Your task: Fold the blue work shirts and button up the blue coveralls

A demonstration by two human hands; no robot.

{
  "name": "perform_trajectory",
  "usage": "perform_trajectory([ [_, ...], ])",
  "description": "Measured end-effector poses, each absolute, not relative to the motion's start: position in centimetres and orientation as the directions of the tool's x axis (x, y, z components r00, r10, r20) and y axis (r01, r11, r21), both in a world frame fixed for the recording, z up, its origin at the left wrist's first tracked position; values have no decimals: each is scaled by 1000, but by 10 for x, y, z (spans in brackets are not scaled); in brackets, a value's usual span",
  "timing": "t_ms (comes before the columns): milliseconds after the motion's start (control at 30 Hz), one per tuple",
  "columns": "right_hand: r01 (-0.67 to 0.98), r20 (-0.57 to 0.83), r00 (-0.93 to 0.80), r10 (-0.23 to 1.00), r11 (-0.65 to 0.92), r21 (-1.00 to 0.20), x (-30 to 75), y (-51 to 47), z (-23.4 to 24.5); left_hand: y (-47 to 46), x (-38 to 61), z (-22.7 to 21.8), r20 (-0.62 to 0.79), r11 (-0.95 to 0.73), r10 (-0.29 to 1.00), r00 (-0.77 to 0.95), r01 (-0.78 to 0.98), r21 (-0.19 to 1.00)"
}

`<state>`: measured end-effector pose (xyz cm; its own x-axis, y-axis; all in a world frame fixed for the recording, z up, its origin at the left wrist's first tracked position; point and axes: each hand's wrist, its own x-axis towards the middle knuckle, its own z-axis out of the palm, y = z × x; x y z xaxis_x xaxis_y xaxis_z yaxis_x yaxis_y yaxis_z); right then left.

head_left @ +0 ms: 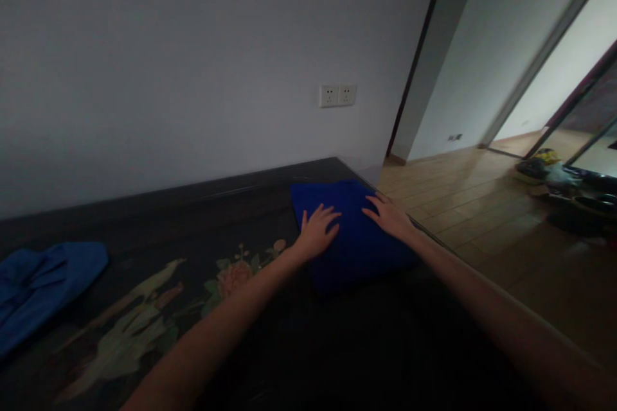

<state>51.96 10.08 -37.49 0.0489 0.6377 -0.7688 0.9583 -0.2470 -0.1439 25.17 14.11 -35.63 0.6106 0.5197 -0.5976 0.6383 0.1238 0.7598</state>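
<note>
A folded dark blue cloth [354, 241] lies near the far right corner of a dark table [202, 218] painted with birds and flowers. My left hand [317, 230] rests flat on the cloth's left part, fingers stretched out. My right hand [390, 215] lies flat on its right part, fingers spread toward the left. Both arms reach forward from the bottom of the view. Neither hand holds anything.
A second, crumpled blue cloth [41, 286] lies at the table's left edge. A white wall with a double socket [337, 95] stands behind. To the right is wooden floor [482, 205], a doorway, and dishes and clutter [559, 176] at the far right.
</note>
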Motion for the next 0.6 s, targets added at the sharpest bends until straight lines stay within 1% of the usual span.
perform_trajectory([
  [33, 964, -791, 35, 611, -231, -136, 514, 95, -366, 132, 254, -340, -547, 48, 440, 712, 590, 806],
  [100, 971, -832, 19, 554, -207, -116, 509, 83, -349, 113, 255, -314, -473, -52, 364, 802, 525, 849],
  [167, 975, -869, -19, 495, -182, -125, 511, 71, -337, 99, 254, -301, -461, -102, 363, 810, 526, 844],
  [267, 971, -897, -68, 436, -179, -160, 519, 60, -332, 88, 257, -297, -489, -113, 403, 774, 572, 813],
  [333, 965, -899, -69, 433, -201, -171, 524, 57, -336, 86, 262, -298, -502, -88, 431, 749, 589, 803],
  [400, 955, -888, -62, 456, -231, -185, 527, 58, -342, 86, 268, -298, -514, -28, 470, 718, 594, 804],
  [500, 921, -840, -40, 542, -306, -241, 538, 62, -350, 86, 271, -295, -520, 98, 524, 674, 559, 823],
  [533, 907, -817, 0, 577, -343, -243, 544, 64, -351, 86, 270, -293, -521, 137, 538, 663, 541, 830],
  [600, 877, -775, 158, 612, -448, -175, 560, 66, -351, 87, 263, -288, -547, 221, 571, 612, 528, 820],
])
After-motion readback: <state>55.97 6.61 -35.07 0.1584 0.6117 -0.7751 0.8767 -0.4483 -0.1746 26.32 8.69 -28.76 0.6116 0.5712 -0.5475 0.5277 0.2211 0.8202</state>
